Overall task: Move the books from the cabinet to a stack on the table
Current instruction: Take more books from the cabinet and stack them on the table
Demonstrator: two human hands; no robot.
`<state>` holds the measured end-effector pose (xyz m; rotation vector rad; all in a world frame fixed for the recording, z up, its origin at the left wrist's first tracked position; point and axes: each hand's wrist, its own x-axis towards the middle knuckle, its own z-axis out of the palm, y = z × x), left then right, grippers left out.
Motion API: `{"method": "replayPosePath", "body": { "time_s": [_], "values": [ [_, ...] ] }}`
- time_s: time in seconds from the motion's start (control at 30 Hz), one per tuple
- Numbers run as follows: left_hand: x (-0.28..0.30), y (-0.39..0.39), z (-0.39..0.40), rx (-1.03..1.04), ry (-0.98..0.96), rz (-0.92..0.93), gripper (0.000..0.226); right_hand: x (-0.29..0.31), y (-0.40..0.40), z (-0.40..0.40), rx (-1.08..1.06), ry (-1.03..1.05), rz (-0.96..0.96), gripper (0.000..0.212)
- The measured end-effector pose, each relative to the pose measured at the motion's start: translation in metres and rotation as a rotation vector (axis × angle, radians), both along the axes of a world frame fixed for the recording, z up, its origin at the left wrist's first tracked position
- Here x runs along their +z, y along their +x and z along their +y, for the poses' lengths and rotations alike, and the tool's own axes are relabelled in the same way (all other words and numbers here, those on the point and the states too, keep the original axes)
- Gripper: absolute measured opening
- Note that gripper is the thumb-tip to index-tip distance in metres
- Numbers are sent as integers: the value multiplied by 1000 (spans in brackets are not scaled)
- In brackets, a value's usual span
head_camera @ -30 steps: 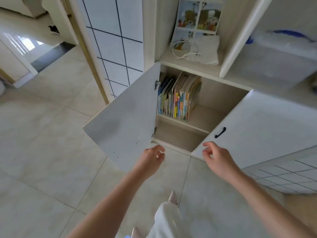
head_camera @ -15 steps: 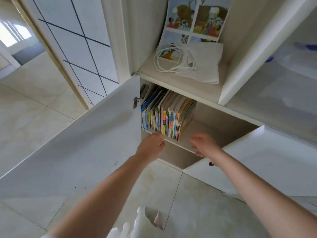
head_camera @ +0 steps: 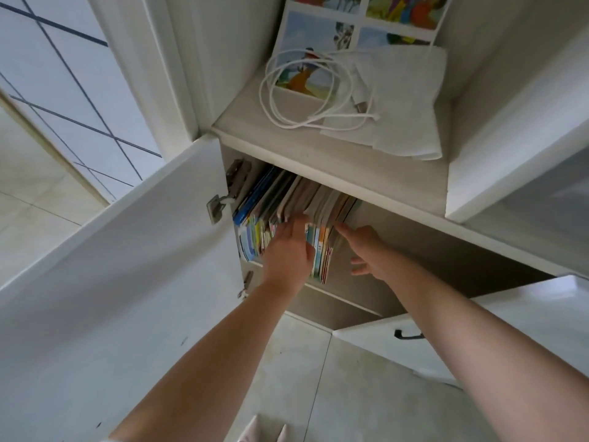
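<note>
A row of thin colourful books (head_camera: 277, 202) stands leaning on the upper shelf inside the open cabinet (head_camera: 414, 256). My left hand (head_camera: 288, 250) lies flat against the spines in the middle of the row, fingers reaching into the books. My right hand (head_camera: 366, 253) is at the right end of the row, its fingers spread and its fingertips touching the outermost book. Neither hand has closed around a book. The lower parts of several spines are hidden behind my left hand.
The left cabinet door (head_camera: 111, 282) swings wide open toward me; the right door (head_camera: 497, 327) with a black handle (head_camera: 408, 335) is open too. On the ledge above lie a coiled white cable (head_camera: 306, 90), folded white paper (head_camera: 401, 106) and a picture sheet (head_camera: 318, 36). Tiled floor (head_camera: 334, 378) lies below.
I have moved closer to the cabinet. Both hands went from the shelf's front edge up to the books, the left onto the spines, the right to the row's right end.
</note>
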<state>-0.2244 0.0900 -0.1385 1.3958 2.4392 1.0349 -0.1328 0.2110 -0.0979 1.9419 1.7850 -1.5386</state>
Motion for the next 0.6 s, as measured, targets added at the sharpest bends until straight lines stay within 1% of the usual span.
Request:
{"method": "replayPosePath", "body": {
  "time_s": [0.1,0.13,0.2,0.3,0.37,0.5,0.6],
  "values": [
    [-9,6,7,22,-41,31,61,-6,-13,2,0,-45,29,85],
    [-11,9,9,37,-55,25,63,-9,-15,2,2,-61,40,85],
    [-11,11,12,73,-69,30,61,-13,-18,2,14,-81,75,81],
    [-13,12,14,87,-82,84,60,-18,-14,4,39,-91,125,66],
    [-13,12,14,84,-98,108,61,-18,-11,6,63,-97,136,60],
    [-16,13,16,96,-77,115,52,-15,-9,10,116,-92,153,61],
    [-18,11,17,102,-4,52,47,-14,-7,11,136,-94,170,57]
  ]
}}
